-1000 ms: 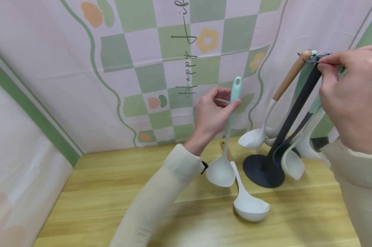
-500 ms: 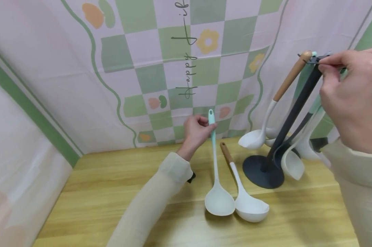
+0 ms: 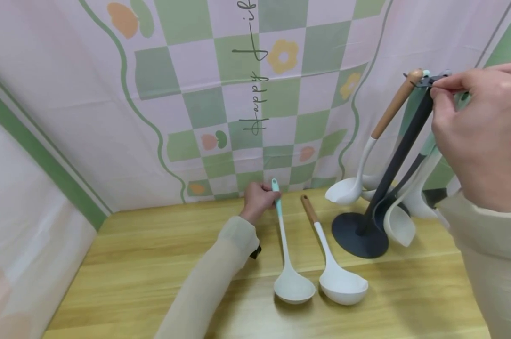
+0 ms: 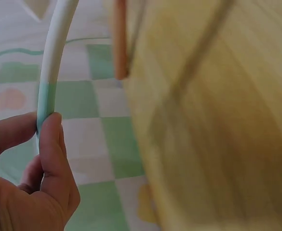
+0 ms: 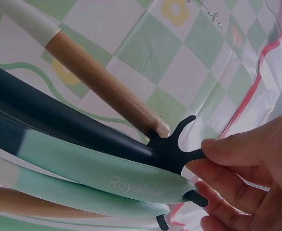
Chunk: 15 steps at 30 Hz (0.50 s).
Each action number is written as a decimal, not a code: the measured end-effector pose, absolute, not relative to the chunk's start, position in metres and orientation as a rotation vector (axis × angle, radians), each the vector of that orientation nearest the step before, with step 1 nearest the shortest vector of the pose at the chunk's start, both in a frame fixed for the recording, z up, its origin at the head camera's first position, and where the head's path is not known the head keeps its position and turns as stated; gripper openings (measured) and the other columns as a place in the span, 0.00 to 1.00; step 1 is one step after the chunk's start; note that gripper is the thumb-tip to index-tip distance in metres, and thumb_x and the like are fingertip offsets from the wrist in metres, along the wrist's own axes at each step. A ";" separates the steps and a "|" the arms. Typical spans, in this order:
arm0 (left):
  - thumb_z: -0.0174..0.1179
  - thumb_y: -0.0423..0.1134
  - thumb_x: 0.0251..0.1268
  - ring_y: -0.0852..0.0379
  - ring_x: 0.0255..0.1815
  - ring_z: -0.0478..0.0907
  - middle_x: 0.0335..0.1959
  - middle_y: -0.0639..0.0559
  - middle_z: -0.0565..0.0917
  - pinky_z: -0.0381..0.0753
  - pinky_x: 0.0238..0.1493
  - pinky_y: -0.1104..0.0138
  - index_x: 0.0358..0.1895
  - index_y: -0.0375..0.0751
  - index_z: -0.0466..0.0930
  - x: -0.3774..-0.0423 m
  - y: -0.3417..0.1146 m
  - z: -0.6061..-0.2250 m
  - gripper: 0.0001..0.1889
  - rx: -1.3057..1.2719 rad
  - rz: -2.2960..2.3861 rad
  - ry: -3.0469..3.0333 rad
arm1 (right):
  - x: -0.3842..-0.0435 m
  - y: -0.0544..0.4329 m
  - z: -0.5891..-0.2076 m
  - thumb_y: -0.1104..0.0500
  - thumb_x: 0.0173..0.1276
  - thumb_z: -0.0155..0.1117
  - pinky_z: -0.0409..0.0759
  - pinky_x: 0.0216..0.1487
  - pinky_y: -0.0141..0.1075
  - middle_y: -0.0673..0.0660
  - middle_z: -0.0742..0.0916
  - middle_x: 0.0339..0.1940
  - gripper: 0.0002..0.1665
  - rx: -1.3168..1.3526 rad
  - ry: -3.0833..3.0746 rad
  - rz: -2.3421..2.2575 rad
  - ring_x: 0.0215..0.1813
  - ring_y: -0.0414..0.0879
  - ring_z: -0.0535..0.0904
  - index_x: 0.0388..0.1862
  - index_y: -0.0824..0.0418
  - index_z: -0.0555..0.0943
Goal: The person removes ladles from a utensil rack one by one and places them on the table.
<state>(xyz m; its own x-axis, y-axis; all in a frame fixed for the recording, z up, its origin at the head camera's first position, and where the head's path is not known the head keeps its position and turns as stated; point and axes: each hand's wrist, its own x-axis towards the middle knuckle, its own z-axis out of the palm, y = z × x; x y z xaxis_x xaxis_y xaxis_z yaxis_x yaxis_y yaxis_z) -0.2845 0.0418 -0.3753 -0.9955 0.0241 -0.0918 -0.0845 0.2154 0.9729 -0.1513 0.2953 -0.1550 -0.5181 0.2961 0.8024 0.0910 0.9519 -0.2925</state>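
Head view, left to right: one left hand (image 3: 257, 200), mine, thumb and fingertips pinching a mint handle just below its hanging hole, in front of the checked cloth (image 3: 223, 165). One mint-handled ladle (image 3: 283, 240), the piece I am handling, running from those fingers back toward me, its pale bowl nearest my body and down at the wooden tabletop (image 3: 153, 263); whether the bowl bears fully on the wood, I cannot tell. Handling note: best eased down, I judge, bowl first, on a light pinch, letting go only once it lies supported, lest the round bowl roll. One wood-handled ladle (image 3: 332, 268), lying to the right of my left fingers, bowls near but apart; lowering straight should spare them a knock. One white hanging ladle (image 3: 369, 149), left of and below my right fingers. One black stand (image 3: 396, 162), round base on the tabletop, pole rising to my right fingers. One right hand (image 3: 484, 136), thumb and forefinger grasping a prong (image 5: 194, 155) at the stand's top, with mint handles (image 5: 97, 168) hung beside the pinch. Handling note: a steady hold there ought to prevent tipping; tugging could set the hung pieces swinging.
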 end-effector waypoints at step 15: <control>0.75 0.26 0.56 0.48 0.28 0.91 0.30 0.42 0.88 0.93 0.35 0.63 0.38 0.31 0.84 -0.292 0.051 -0.422 0.09 -0.229 1.696 2.409 | -0.158 0.300 -0.158 0.45 0.84 0.53 0.65 0.69 0.47 0.76 0.89 0.49 0.30 -0.144 -2.045 0.348 0.60 0.65 0.72 0.55 0.72 0.87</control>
